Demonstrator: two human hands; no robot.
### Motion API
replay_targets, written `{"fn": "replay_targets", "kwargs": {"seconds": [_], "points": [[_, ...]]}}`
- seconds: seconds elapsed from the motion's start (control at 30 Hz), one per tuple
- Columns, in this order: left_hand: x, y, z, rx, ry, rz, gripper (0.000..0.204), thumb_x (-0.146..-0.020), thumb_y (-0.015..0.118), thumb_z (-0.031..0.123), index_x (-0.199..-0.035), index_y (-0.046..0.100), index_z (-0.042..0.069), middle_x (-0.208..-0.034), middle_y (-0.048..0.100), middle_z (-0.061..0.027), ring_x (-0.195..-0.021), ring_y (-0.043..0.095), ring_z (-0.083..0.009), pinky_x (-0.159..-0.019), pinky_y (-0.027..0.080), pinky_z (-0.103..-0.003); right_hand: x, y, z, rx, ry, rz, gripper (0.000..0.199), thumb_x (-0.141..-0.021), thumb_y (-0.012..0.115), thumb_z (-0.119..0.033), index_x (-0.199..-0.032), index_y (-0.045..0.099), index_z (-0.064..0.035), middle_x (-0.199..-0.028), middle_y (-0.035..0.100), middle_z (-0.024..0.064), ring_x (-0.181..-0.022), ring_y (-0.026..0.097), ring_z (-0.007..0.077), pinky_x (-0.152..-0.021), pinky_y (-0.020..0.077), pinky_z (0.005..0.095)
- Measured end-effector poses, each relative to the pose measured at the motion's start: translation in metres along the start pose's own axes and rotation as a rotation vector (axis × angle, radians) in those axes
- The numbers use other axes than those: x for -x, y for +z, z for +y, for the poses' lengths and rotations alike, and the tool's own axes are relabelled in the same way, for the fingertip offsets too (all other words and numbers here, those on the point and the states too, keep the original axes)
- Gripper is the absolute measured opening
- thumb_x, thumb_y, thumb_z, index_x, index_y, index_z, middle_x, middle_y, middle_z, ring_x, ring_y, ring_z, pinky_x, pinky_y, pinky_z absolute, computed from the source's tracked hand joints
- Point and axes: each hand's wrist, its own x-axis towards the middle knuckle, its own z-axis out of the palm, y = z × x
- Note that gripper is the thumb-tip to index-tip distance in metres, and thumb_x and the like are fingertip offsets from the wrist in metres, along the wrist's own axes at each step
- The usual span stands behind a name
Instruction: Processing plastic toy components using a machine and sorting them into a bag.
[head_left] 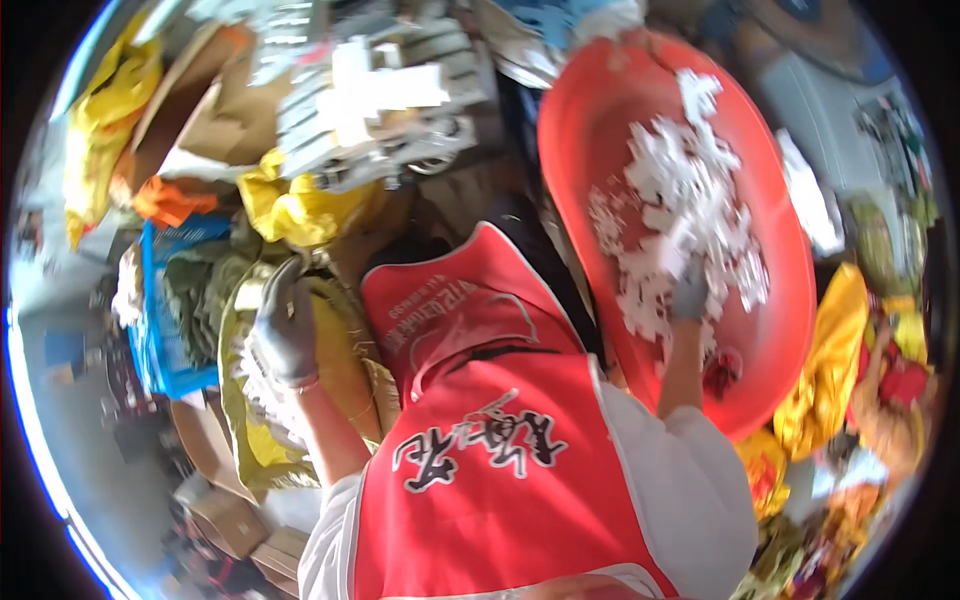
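My right hand (690, 292), in a grey glove, reaches down into a large red oval tub (562, 140) on my right. It touches a heap of small white pieces (672, 170), irregular in shape. Blur and the white pieces hide its fingertips, so whether it grips any of them is unclear. My left hand (284, 330), also gloved in grey, is raised with its fingers stretched out and nothing visible in it. Below and beside it stands an open yellow-green sack (330, 310), with more white pieces (262, 400) along its left side.
Ahead, a grey slatted surface (435, 60) carries white blocks (385, 88). A blue basket (150, 330) with dark cloth stands left of the sack. Yellow bags (300, 205) and cardboard boxes (225, 520) crowd the left; another yellow bag (825, 360) lies against the tub's right side.
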Motion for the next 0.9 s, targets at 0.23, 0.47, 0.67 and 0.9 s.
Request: {"fn": "replay_targets", "kwargs": {"seconds": [0.23, 0.47, 0.67, 0.9], "points": [[-0.072, 0.004, 0.031, 0.075, 0.295, 0.111, 0.021, -0.084, 0.06, 0.006, -0.104, 0.065, 0.002, -0.102, 0.066, -0.0149, -0.097, 0.062, -0.03, -0.086, 0.048, -0.035, -0.046, -0.052, -0.055, 0.482, -0.079, -0.424, 0.043, -0.08, 0.058, -0.005, -0.121, 0.046, -0.0059, -0.124, 0.045, 0.0193, -0.11, 0.051, 0.0387, -0.092, 0.0442, 0.0447], [-0.141, 0.03, 0.035, 0.151, 0.316, -0.061, 0.041, -0.078, 0.069, 0.015, -0.116, 0.059, 0.004, -0.109, 0.062, -0.0175, -0.102, 0.059, -0.0336, -0.087, 0.047, -0.037, -0.063, -0.087, -0.14, 0.268, -0.268, -0.292, 0.045, -0.079, 0.06, -0.005, -0.123, 0.048, -0.0065, -0.122, 0.052, 0.0166, -0.112, 0.051, 0.0355, -0.094, 0.042, 0.0407], [-0.171, 0.035, 0.043, 0.207, 0.413, -0.202, 0.038, -0.077, 0.068, 0.012, -0.114, 0.058, 0.003, -0.092, 0.065, -0.0171, -0.086, 0.064, -0.033, -0.075, 0.05, -0.037, -0.064, -0.088, -0.157, -0.116, -0.194, -0.247, 0.044, -0.084, 0.057, -0.003, -0.127, 0.048, -0.0019, -0.118, 0.056, 0.0089, -0.105, 0.054, 0.0185, -0.089, 0.0436, 0.0306], [-0.168, 0.038, 0.04, 0.526, 0.191, -0.311, 0.031, -0.079, 0.067, 0.007, -0.109, 0.059, 0.002, -0.09, 0.066, -0.0141, -0.082, 0.065, -0.0242, -0.073, 0.052, -0.035, -0.077, -0.054, -0.249, -1.261, 0.065, -0.557, 0.037, -0.095, 0.051, -0.017, -0.13, 0.047, -0.0044, -0.118, 0.055, 0.0037, -0.1, 0.052, 0.0106, -0.084, 0.0431, 0.0233]]}}
